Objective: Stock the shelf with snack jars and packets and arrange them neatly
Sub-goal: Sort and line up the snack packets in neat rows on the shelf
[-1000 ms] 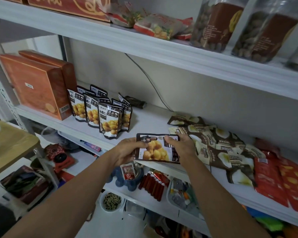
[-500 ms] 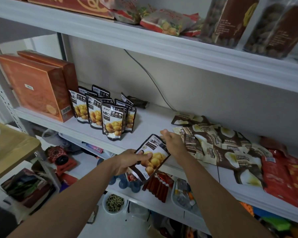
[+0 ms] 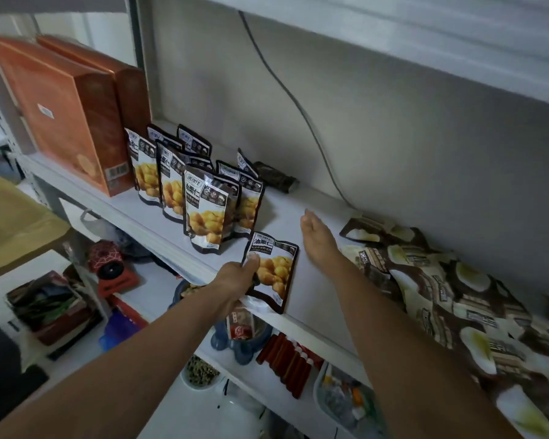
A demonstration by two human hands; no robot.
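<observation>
On the shelf, bare surface runs between the standing row at left and the loose pile at right. The packet sits at the front edge, just right of the row, top toward the wall. My left hand pinches its left side, thumb on the face; my right hand, fingers straight, holding nothing, is nearer the gap.

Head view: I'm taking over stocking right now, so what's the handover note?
Left hand grips a chestnut packet by its left edge, at the shelf front.
Right hand is open above bare shelf, holding nothing.
Done: a group of chestnut packets stands beside the orange boxes.
Left: stand the held one with them, then tidy the heap of brown-and-cream packets on the right.
</observation>
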